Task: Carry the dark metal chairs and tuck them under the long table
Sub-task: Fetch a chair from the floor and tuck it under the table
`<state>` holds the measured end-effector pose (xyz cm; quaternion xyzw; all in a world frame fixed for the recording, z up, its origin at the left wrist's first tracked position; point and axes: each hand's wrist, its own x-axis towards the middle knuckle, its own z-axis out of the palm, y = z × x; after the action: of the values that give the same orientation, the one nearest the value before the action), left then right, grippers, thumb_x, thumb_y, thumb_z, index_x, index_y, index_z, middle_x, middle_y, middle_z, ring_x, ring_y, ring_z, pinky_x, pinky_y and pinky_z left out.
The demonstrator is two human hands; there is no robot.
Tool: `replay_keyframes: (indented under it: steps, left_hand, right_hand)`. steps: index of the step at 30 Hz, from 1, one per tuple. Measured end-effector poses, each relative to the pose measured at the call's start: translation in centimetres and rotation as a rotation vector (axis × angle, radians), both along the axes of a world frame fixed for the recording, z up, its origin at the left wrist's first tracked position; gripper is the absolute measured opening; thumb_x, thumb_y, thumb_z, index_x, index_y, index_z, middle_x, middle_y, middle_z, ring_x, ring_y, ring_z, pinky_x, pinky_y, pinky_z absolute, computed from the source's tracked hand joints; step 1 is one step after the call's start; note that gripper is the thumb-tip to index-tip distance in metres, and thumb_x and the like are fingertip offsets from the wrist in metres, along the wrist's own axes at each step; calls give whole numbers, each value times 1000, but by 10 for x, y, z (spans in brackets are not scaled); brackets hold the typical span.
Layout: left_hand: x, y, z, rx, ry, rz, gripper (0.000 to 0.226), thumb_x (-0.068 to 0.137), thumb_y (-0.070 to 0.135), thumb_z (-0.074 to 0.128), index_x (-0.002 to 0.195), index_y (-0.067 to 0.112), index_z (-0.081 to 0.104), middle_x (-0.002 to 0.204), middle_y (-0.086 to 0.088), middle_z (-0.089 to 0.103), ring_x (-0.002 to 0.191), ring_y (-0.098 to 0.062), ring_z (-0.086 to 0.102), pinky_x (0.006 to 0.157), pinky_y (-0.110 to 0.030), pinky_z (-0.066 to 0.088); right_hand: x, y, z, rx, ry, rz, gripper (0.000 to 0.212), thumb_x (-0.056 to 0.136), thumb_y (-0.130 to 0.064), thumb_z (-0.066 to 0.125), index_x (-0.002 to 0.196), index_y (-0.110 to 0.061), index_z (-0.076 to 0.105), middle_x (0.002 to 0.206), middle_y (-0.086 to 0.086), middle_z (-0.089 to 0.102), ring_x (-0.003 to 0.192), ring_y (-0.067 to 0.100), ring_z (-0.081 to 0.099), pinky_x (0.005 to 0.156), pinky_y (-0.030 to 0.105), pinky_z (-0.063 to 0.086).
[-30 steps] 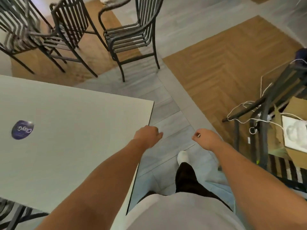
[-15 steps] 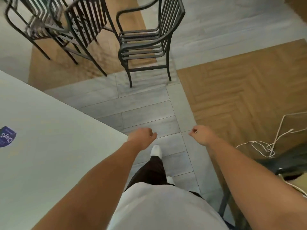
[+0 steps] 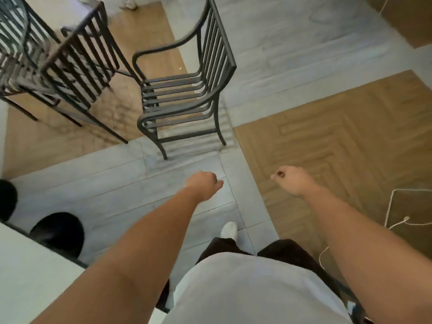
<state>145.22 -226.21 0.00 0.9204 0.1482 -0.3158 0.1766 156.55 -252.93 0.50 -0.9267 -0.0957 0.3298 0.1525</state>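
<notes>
A dark metal slatted armchair (image 3: 187, 97) stands on the floor straight ahead, its seat facing left. Two more dark metal chairs (image 3: 77, 66) crowd together at the upper left. Both my arms reach forward over the grey floor tiles. My left hand (image 3: 203, 187) is a loose fist short of the nearest chair's front legs, holding nothing. My right hand (image 3: 292, 181) is also curled shut and empty, to the right over the wood floor. The long table's pale top (image 3: 30, 281) shows only as a corner at the lower left.
A white cable (image 3: 397, 220) trails over the wood floor at the right. Two black rounded objects (image 3: 58, 232) sit on the floor by the table's edge at the left. Someone's shoes (image 3: 127, 2) show at the top. Grey tiles lie between me and the chair.
I have walked forward: the nearest chair is closer and the table has slid back to the lower left. The cluttered chair at the right has left the view. Both hands stay curled.
</notes>
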Motion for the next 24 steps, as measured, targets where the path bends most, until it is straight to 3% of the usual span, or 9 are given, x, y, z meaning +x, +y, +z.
replay_keyframes:
  steps: [6, 12, 17, 21, 24]
  left_hand:
    - [120, 5, 7, -48, -72, 14, 50, 108, 51, 40, 128, 16, 68, 120, -8, 71, 110, -30, 63, 81, -35, 45]
    - [218, -11, -13, -56, -72, 154, 47, 108, 50, 42, 129, 17, 68, 120, -6, 72, 112, -27, 63, 80, -32, 42]
    - [289, -23, -25, -78, -47, 393, 46, 103, 56, 45, 121, 22, 71, 101, 0, 70, 94, -20, 63, 79, -32, 49]
    - [343, -22, -19, -116, -95, 541, 45, 104, 54, 46, 124, 22, 71, 114, -1, 74, 97, -18, 64, 82, -31, 50]
    - [379, -10, -11, -123, -157, 653, 43, 104, 53, 48, 119, 22, 73, 106, 1, 74, 88, -15, 61, 76, -30, 48]
  right_hand:
    - [115, 1, 0, -23, 14, 16, 34, 103, -43, 55, 111, -13, 69, 112, 11, 71, 106, 31, 62, 85, 35, 48]
    - [240, -3, -29, -44, 79, 110, 33, 104, -43, 53, 118, -17, 68, 117, 6, 69, 107, 26, 60, 89, 36, 49]
    - [349, 1, -43, -100, 127, 274, 32, 104, -45, 53, 116, -19, 66, 112, 2, 68, 95, 20, 60, 80, 33, 47]
    - [437, 22, -37, -145, 110, 424, 34, 104, -44, 52, 116, -17, 68, 117, 5, 71, 105, 25, 63, 84, 33, 48]
    - [502, 58, -26, -165, 70, 525, 36, 104, -45, 52, 115, -15, 69, 120, 9, 71, 112, 30, 63, 87, 33, 47]
